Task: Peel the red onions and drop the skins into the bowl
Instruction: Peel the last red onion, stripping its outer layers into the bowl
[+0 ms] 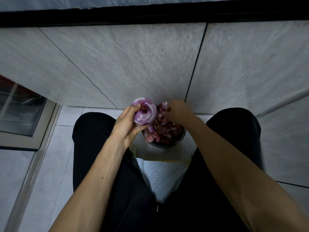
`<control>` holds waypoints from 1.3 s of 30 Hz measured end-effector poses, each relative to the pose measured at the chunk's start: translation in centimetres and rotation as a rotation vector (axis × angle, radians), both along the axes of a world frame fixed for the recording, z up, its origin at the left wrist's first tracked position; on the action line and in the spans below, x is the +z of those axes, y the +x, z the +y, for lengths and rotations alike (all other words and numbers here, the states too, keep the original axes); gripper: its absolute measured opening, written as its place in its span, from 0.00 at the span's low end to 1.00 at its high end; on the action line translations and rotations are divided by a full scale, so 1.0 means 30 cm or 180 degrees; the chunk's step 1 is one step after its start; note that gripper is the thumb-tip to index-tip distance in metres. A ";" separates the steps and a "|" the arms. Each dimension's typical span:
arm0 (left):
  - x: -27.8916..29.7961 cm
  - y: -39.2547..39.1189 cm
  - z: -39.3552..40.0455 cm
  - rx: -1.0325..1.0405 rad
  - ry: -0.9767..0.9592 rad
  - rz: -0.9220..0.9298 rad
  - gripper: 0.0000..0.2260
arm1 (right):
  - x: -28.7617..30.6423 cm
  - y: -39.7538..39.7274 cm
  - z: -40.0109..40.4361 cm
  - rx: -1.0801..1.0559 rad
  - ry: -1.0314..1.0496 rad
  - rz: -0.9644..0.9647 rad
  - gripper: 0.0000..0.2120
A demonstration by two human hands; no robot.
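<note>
My left hand (127, 123) grips a mostly peeled red onion (145, 111), purple and white, just above and left of the bowl. The dark bowl (164, 144) stands on the floor between my knees and holds a heap of dry red onion skins (167, 129). My right hand (177, 111) hovers over the bowl's far side with its fingers curled, pinching a piece of red skin (163, 106).
A grey tiled wall (150, 64) rises just behind the bowl. White and yellow cloth (160, 169) lies on the floor between my legs. A metal-framed glass door (25, 118) is at the left. Light floor tiles surround me.
</note>
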State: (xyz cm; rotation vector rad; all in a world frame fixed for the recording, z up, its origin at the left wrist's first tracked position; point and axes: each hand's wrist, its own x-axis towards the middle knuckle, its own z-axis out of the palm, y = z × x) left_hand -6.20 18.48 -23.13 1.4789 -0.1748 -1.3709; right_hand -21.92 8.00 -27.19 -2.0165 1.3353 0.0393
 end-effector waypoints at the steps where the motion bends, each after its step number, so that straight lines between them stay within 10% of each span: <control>1: 0.001 -0.001 0.000 -0.0010 0.0002 -0.0014 0.07 | -0.005 0.001 -0.003 -0.0120 0.0005 -0.0101 0.21; 11: -0.005 0.010 0.009 -0.0223 -0.0035 -0.0264 0.05 | 0.104 0.024 0.047 -0.0137 -0.0748 -0.1849 0.07; 21: 0.015 -0.011 0.010 -0.0246 -0.0305 -0.0073 0.04 | 0.128 0.021 0.114 -0.0230 -0.1389 -0.1906 0.08; 32: 0.023 -0.019 0.009 -0.0179 -0.0273 0.0103 0.06 | 0.184 0.033 0.128 -0.0923 0.0150 -0.2004 0.10; 36: 0.023 -0.014 0.005 -0.0115 -0.0259 0.0326 0.21 | 0.159 0.030 0.117 -0.1212 0.0693 -0.2314 0.13; 39: 0.027 -0.004 0.000 -0.0006 -0.0377 0.0521 0.09 | 0.145 0.026 0.083 -0.2032 0.1593 -0.3242 0.13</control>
